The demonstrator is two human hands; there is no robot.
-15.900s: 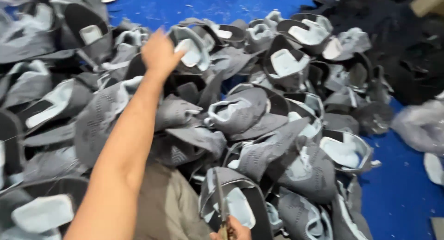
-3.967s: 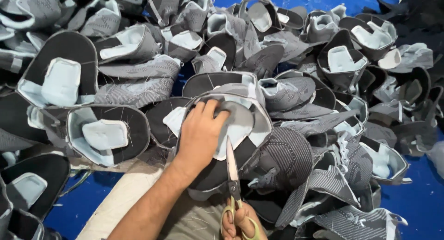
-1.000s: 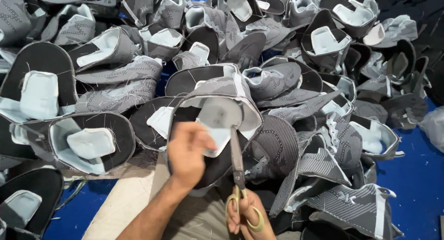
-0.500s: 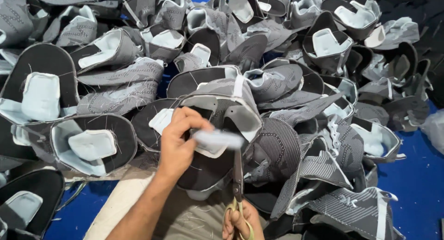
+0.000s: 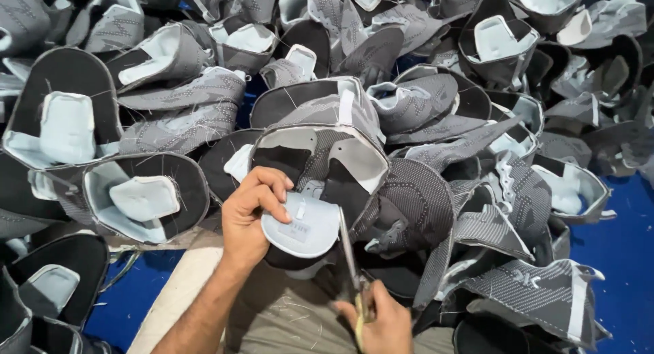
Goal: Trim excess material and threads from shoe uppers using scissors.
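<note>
Head view: left hand (image 5: 253,214) pinches pale-blue tongue flap (image 5: 303,226) of grey-black shoe upper (image 5: 320,164), centre near. Right hand (image 5: 381,323) closed around scissors (image 5: 351,258), blades up beside flap's right edge. Upper open, dark lining, pale trim. Heap of uppers (image 5: 477,122) covers blue floor (image 5: 623,238).

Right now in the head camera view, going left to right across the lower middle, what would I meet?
Black shoe upper with pale blue tongue → left hand → pale blue tongue piece it pinches → scissors → right hand → grey knit upper with white strip → blue floor.
</note>
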